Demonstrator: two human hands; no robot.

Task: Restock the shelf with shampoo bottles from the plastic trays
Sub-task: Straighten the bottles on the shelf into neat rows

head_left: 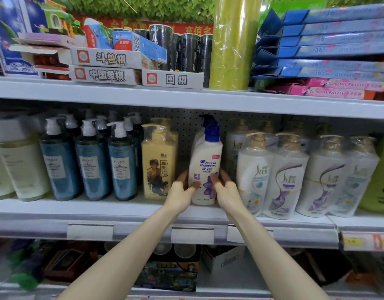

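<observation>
While both hands clasp the white shampoo bottle (205, 161) low on its body, the risk lies mostly in the release. The left hand (182, 191) curls round the bottle's lower left side with its thumb on the front label. The right hand (226, 190) mirrors it on the lower right, so the hold is a narrow clasp near the base, and the tall body and blue pump cap above go unsupported.

The bottle appears to stand upright in the middle of the frame on the middle shelf (100, 207). It sits in the gap between the yellow bottle (157, 163) to its left and the film-wrapped white bottles (255, 169) to its right. A second blue-capped bottle (205, 120) stands just behind it.

Pushed back hard, it would likely strike that rear bottle and rock. If either hand pulls away sideways with fingers caught behind, it could drag the base round and tip the bottle into a neighbour; the yellow one looks near enough to be knocked. Left too close to the shelf's front lip, it could be sent forward off the shelf by a nudge from a wrist. The plastic trays are out of view, so I cannot tell how many bottles remain.
</observation>
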